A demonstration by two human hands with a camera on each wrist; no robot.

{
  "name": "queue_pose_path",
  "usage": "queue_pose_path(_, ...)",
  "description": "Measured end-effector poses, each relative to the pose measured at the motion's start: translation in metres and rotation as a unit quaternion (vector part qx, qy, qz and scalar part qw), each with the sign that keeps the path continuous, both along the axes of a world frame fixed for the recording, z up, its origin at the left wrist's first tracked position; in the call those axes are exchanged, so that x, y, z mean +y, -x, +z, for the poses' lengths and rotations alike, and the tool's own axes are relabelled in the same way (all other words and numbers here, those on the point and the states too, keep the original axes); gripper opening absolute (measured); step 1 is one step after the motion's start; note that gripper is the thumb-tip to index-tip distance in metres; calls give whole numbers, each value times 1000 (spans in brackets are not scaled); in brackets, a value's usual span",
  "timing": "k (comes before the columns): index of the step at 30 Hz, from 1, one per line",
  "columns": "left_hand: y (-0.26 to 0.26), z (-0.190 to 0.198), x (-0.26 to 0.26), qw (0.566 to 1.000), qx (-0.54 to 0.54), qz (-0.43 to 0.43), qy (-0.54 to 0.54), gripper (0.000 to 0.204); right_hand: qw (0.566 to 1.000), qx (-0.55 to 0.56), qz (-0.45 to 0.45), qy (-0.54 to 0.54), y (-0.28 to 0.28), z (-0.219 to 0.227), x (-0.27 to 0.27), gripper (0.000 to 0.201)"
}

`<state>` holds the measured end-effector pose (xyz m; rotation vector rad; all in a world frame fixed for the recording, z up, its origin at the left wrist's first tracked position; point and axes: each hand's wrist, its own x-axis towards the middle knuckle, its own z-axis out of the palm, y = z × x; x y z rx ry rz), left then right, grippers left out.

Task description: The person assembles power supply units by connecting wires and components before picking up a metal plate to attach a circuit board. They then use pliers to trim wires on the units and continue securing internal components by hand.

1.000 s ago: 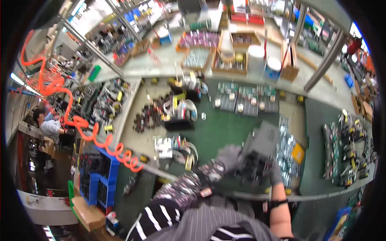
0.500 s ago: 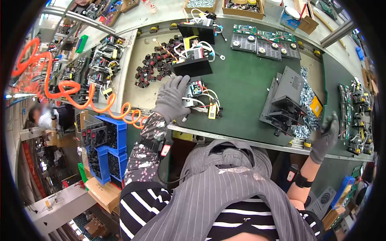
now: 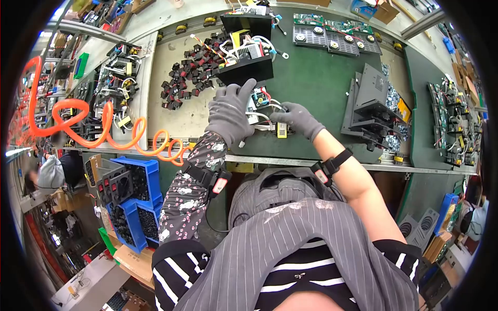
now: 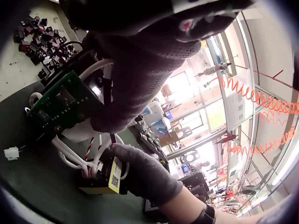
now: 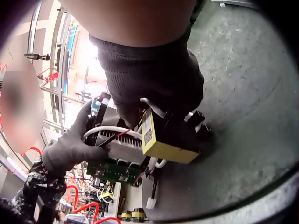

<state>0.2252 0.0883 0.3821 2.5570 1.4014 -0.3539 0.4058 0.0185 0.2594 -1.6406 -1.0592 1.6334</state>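
A circuit board [image 4: 65, 102] with a metal heat sink [image 5: 126, 145] and white cables lies on the green bench near its front edge. My left hand [image 3: 228, 114], in a grey glove, grips this board from its left side, thumb and fingers on opposite edges. From the right, my gloved right hand [image 3: 301, 120] pinches the cables [image 3: 276, 105] at the board. Right below its fingers sits a black block with a yellow label [image 5: 169, 151], wired to the board. The right palm hides part of the block in the right wrist view.
Black housings with white cables [image 3: 246, 70] stand just beyond my left hand, beside a pile of small black and red parts [image 3: 181, 83]. Stacked black metal cases [image 3: 371, 101] stand at the right. Perforated plates with boards [image 3: 342, 44] lie at the back. An orange coiled hose [image 3: 111, 124] hangs left.
Both hands left the black cases at the right. The left hand moved first to the circuit board at the left; the right hand then came across to its cables. The head view tilted down.
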Motion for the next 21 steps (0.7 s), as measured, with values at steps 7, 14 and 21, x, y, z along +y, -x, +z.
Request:
queue_pose_path(7,-9,4,-13,1000,2,2,22,94,998,-21,-27,-56,15,7,-38,30)
queue_pose_path(14,-17,-3,-32,990,-60,-123,39,86,998,-15,-62,-21,-13,18,-73,30)
queue_pose_path(21,-10,-14,-31,986,-89,-136,26,93,977,-83,197,18,-44,47,-37,53)
